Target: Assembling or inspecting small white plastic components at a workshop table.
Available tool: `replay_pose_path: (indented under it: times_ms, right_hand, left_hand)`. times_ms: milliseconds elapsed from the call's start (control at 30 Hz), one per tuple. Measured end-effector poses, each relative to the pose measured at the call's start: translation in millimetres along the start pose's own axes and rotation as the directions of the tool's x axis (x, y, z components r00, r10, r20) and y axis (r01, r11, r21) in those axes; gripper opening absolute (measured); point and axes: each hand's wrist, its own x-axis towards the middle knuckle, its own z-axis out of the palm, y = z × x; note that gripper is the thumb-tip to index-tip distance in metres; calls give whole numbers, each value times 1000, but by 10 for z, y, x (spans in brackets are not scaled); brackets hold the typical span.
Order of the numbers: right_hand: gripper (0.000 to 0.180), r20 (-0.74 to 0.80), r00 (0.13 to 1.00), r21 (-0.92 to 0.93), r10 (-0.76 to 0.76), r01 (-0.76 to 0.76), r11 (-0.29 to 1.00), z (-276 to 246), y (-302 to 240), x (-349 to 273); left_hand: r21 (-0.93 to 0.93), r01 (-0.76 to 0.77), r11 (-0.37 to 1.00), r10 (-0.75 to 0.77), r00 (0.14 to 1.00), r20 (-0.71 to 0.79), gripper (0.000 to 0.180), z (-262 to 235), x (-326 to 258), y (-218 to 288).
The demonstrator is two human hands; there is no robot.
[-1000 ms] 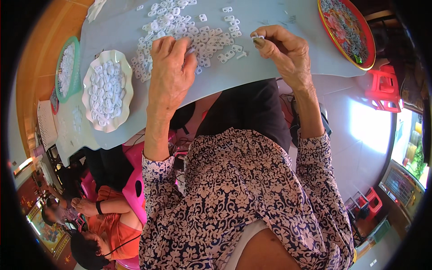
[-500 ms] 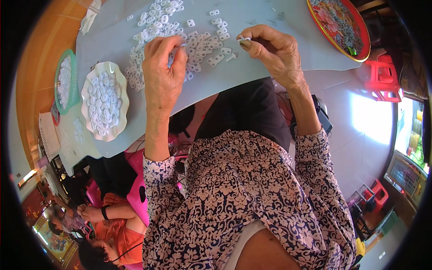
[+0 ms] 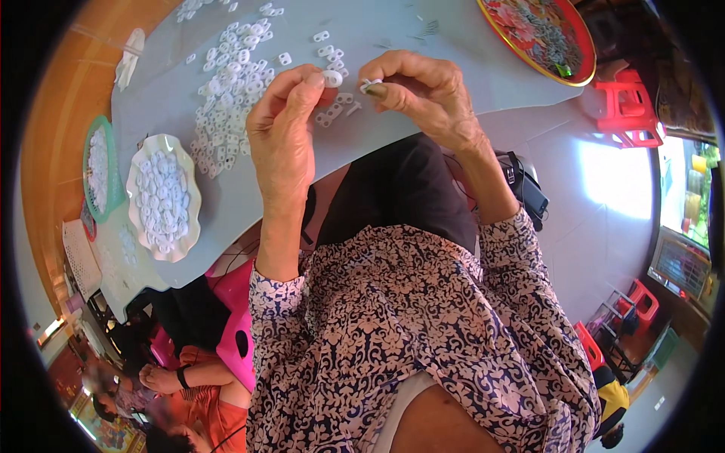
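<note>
Hands (image 3: 355, 98) lifted; white dish (image 3: 185, 241) holds plastic rings (image 3: 160, 202).

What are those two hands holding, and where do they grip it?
The left hand pinches a small white ring by its rim at the fingertips. The right hand pinches another small white piece, mostly hidden.

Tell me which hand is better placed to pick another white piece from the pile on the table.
Left, likely. The left hand pinches one white ring and sits right beside the pile of white pieces. The right hand holds a small piece farther from the pile.
</note>
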Motion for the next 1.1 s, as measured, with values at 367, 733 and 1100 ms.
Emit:
replay_pose_path:
  times_ms: [367, 733, 1100]
  right_hand:
    - [18, -123, 992, 80, -17, 27, 996, -28, -4, -7]
    - [13, -139, 990, 155, 5, 17, 988, -6, 16, -17]
    - [22, -132, 991, 132, -9, 26, 991, -11, 46, -28]
  left_hand:
    - [179, 134, 975, -153, 983, 101, 17, 211, 40, -10]
    - [125, 181, 976, -189, 980, 56, 18, 247, 99, 10]
    - [276, 145, 950, -156, 988, 20, 19, 278, 116, 33]
